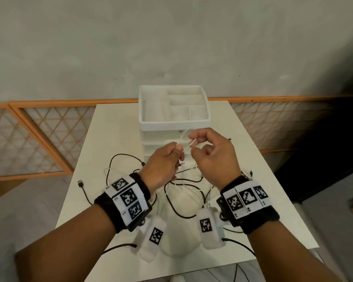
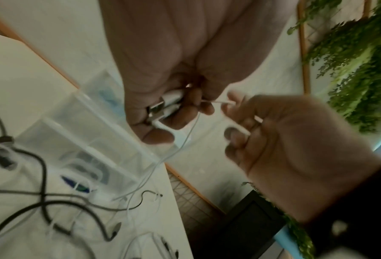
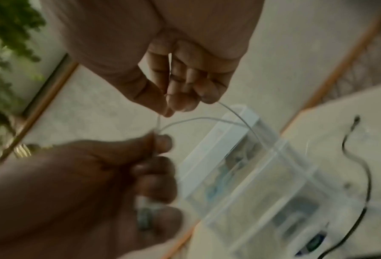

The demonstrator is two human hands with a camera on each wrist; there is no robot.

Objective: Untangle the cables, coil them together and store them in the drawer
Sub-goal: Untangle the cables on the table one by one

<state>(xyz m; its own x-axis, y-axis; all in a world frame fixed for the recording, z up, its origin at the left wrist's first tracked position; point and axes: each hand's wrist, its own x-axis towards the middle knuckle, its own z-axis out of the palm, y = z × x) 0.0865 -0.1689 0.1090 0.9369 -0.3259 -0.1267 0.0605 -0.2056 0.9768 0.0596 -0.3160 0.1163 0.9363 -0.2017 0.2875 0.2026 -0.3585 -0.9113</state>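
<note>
Both hands are raised close together above the table [image 1: 86, 143], in front of the white drawer unit [image 1: 174, 127]. The left hand [image 1: 161, 167] is curled round 2 white plugs and the thin white cable [image 2: 185, 140] running from them; the right hand [image 1: 214, 155] pinches that same cable between thumb and fingertip. Below, black cables [image 1: 179, 208] lie tangled on the table. The wristbands carry square black-and-white codes — the small print beside them is too blurred to read.
</note>
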